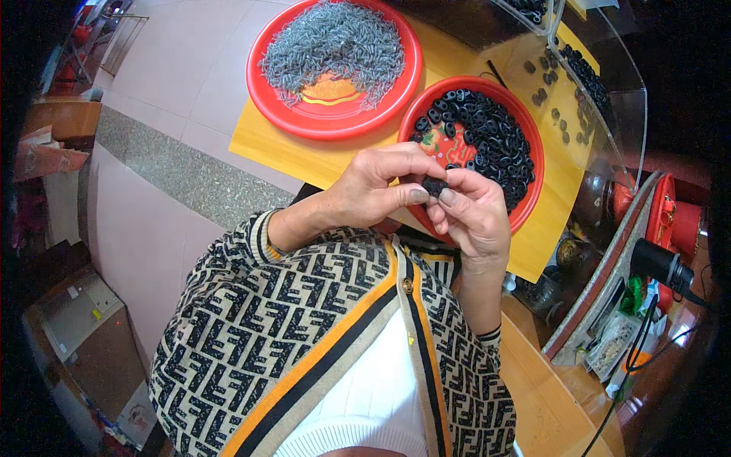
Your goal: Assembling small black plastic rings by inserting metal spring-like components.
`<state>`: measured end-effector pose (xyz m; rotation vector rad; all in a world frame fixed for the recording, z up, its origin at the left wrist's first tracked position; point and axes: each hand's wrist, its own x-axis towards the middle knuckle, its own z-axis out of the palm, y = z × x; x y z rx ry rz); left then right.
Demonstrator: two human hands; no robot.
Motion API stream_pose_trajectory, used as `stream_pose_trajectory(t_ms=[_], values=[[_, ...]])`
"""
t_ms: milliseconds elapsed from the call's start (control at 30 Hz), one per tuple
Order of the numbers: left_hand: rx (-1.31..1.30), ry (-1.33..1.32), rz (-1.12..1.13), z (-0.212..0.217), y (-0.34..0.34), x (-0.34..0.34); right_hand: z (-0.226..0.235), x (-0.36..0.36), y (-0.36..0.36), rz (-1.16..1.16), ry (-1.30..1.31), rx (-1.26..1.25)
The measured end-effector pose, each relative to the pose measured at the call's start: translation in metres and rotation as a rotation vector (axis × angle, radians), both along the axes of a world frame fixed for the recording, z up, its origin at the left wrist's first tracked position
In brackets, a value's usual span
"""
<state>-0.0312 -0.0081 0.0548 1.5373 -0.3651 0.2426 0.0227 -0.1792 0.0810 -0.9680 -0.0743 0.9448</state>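
Observation:
My left hand [381, 186] and my right hand [476, 213] meet in front of my chest, both pinching one small black rubber ring [434, 185] between thumbs and fingertips. Just beyond the hands stands a red bowl [533, 179] filled with several black rings [487, 137]. Farther left, a larger red plate [304, 118] holds a heap of small grey metal springs [335, 42]. Both dishes rest on a yellow sheet [266, 145] over the table.
A clear plastic guard [609, 99] with loose black rings behind it stands at the right. Red machine parts [670, 221], a black cable [647, 343] and clutter lie at the right edge. Tiled floor [167, 152] and cardboard boxes [84, 327] are at the left.

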Motion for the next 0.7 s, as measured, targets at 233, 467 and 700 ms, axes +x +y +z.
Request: stream_pose_trajectory(t_ms=[233,467,700], values=[[0.01,-0.061,-0.068,0.011,-0.002,-0.003,-0.005,0.005,-0.006,0.222,0.054,0.193],[-0.017,-0.064,-0.078,0.008,-0.007,-0.004,-0.003,-0.003,-0.005,0.155,0.101,0.164],[-0.064,-0.025,-0.021,0.0,-0.006,-0.003,-0.007,0.0,0.001,0.091,0.078,0.192]])
